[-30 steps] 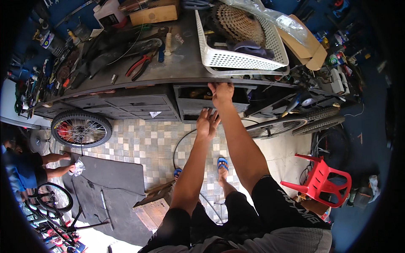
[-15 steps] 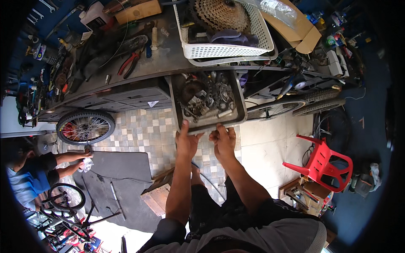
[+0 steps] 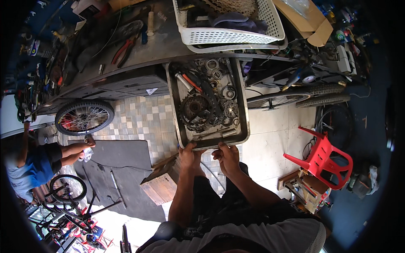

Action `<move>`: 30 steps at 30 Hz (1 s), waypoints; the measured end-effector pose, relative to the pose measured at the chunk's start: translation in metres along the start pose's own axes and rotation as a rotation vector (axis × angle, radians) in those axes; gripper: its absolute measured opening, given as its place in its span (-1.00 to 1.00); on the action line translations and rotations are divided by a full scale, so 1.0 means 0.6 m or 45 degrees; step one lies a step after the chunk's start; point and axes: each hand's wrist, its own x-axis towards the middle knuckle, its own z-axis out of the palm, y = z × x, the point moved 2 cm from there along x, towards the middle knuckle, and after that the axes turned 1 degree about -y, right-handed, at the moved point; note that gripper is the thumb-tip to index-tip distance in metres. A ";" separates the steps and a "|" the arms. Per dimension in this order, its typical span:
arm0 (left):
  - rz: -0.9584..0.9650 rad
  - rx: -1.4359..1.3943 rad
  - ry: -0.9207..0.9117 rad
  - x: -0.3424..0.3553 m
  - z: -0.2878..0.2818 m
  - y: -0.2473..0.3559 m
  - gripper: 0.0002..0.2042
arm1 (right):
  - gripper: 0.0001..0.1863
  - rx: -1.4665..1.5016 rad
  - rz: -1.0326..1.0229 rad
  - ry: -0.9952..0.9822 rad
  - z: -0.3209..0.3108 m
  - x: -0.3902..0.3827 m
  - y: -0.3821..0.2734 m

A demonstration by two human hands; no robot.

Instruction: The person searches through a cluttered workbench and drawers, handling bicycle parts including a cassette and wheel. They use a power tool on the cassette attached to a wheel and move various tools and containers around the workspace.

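Observation:
A shallow metal tray juts out from under the workbench top toward me, its far end beneath the bench edge. My left hand is closed on the near rim, thumb over the top and fingers below. At the same rim, a little to the right, my right hand grips with bent fingers. Inside lie greasy bicycle parts: a toothed sprocket at the left, several metal rings toward the far right, and a red-handled tool. A metal rod rests along the near side.
On the bench stand a white plastic basket and red-handled pliers. Bicycle wheels lean beneath it on both sides. A red plastic chair is at right, a wooden box below left. Another person is at far left.
Both hands have drawn the tray toward me, so more of its contents show from under the bench. The person at far left has shifted, with one arm now raised toward the bench.

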 end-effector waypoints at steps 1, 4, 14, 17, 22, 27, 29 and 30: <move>0.020 0.071 0.024 0.005 -0.023 -0.012 -0.57 | -0.94 -0.014 0.036 0.010 -0.004 -0.004 0.001; 0.071 0.105 0.122 -0.026 0.029 0.002 -0.63 | -0.90 -0.030 0.102 0.069 -0.021 0.002 0.008; 0.014 -0.004 0.173 0.014 -0.009 -0.006 -0.65 | -0.69 -0.402 0.324 -0.081 -0.021 0.019 -0.003; 0.031 0.000 0.106 -0.005 0.017 0.020 -0.71 | -0.58 -1.163 0.419 -0.313 -0.027 0.003 -0.061; 0.194 0.522 0.075 0.008 -0.030 -0.009 -0.78 | -0.72 -1.459 -0.477 -0.348 0.014 0.013 -0.152; -0.011 -0.049 0.147 -0.007 0.012 0.010 -0.77 | -0.72 -1.933 -0.909 -0.289 0.082 0.026 -0.198; -0.012 -0.051 0.137 -0.015 0.029 0.024 -0.69 | -0.51 -2.249 -1.245 -0.409 0.108 0.028 -0.203; -0.015 -0.073 0.117 -0.013 0.024 0.025 -0.63 | -0.38 -2.360 -1.305 -0.452 0.127 0.029 -0.203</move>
